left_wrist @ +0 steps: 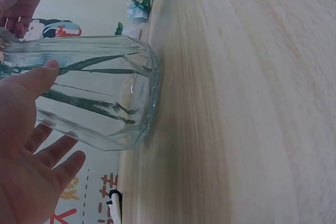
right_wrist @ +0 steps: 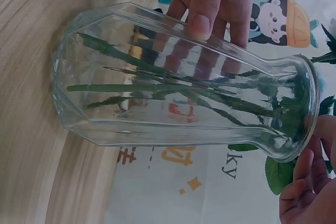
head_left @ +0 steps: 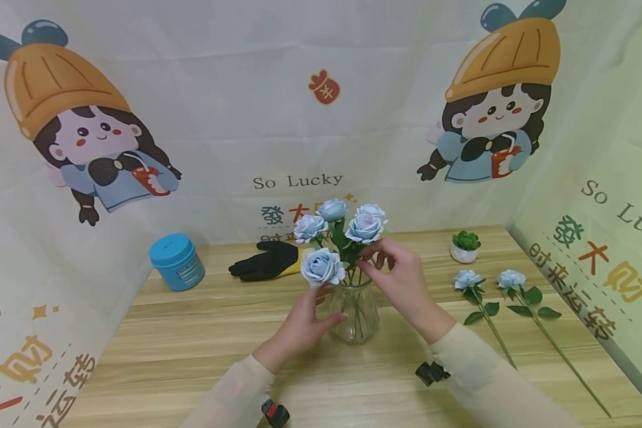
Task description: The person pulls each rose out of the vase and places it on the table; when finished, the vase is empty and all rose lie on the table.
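Observation:
A clear faceted glass vase (head_left: 355,315) stands upright on the wooden table, with several green stems (right_wrist: 152,82) crossing inside it. Above its rim cluster several pale blue artificial roses (head_left: 323,266). My left hand (head_left: 305,321) holds the vase from the left, its thumb (left_wrist: 44,77) along the near side and the fingers behind the glass. Just above the rim, on the right, my right hand (head_left: 401,279) has its fingertips curled in at a rose stem among the leaves (head_left: 342,238); the exact contact is partly hidden.
Two more blue roses (head_left: 468,279) lie on the table at the right. Behind them sits a small potted succulent (head_left: 465,246). A blue-lidded tub (head_left: 178,261) and a black glove (head_left: 264,261) are at the back left. Printed cloth (head_left: 219,119) hangs around the table.

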`<state>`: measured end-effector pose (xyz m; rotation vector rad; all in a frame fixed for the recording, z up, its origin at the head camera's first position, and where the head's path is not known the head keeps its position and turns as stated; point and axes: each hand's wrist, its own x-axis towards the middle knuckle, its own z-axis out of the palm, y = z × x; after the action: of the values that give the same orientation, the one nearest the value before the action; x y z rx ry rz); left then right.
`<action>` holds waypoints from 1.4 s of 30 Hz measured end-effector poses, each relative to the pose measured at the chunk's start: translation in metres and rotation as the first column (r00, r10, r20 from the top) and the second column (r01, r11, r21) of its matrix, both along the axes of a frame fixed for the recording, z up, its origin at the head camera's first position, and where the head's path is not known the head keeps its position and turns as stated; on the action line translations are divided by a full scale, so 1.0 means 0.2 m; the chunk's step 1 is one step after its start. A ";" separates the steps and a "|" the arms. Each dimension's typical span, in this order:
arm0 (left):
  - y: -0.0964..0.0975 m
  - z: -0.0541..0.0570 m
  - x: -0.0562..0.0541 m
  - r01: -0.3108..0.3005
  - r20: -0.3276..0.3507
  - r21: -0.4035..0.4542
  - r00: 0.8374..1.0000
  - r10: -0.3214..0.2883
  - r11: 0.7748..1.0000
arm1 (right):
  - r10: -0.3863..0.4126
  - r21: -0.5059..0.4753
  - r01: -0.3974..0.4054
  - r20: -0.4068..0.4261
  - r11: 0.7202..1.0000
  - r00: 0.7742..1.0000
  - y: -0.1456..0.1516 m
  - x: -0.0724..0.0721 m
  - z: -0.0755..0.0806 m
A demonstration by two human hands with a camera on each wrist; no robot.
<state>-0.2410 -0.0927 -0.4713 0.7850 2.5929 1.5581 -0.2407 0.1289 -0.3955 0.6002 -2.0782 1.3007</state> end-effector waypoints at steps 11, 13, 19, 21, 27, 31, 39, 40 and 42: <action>0.00 0.00 0.00 -0.001 0.012 0.007 1.000 0.001 1.000 | -0.083 -0.028 0.084 0.043 0.996 0.996 0.01 -0.02 -0.02; 0.00 0.00 0.00 -0.002 0.016 0.006 1.000 0.002 1.000 | -0.087 -0.022 0.088 0.044 0.996 0.995 0.01 -0.02 -0.02; -0.01 0.00 0.00 0.002 0.018 0.004 1.000 -0.002 1.000 | -0.088 -0.020 0.089 0.063 0.996 0.994 0.02 -0.02 -0.03; 0.00 0.00 0.00 0.001 0.016 0.001 1.000 -0.001 1.000 | -0.088 -0.030 0.091 0.076 0.995 0.993 0.02 -0.02 -0.03; -0.01 0.00 -0.01 0.002 -0.004 -0.013 1.000 -0.002 1.000 | -0.090 -0.056 0.095 0.090 0.994 0.992 0.02 -0.01 -0.02; -0.01 0.00 -0.01 0.007 -0.017 -0.020 1.000 -0.007 1.000 | -0.088 -0.062 0.095 0.107 0.994 0.990 0.02 -0.01 -0.01; -0.01 0.00 -0.01 0.013 -0.028 -0.016 1.000 -0.013 1.000 | -0.084 -0.058 0.092 0.120 0.994 0.989 0.03 -0.01 0.00; -0.01 0.00 -0.01 0.012 -0.027 -0.016 1.000 -0.013 1.000 | -0.080 -0.063 0.088 0.120 0.994 0.990 0.03 -0.01 0.00; -0.01 0.00 -0.01 0.010 -0.025 -0.015 1.000 -0.011 1.000 | -0.072 -0.077 0.081 0.118 0.994 0.990 0.03 0.00 0.02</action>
<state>-0.2435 -0.0938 -0.4718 0.8212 2.6103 1.5344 -0.2411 0.1351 -0.3917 0.4148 -2.1067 1.3975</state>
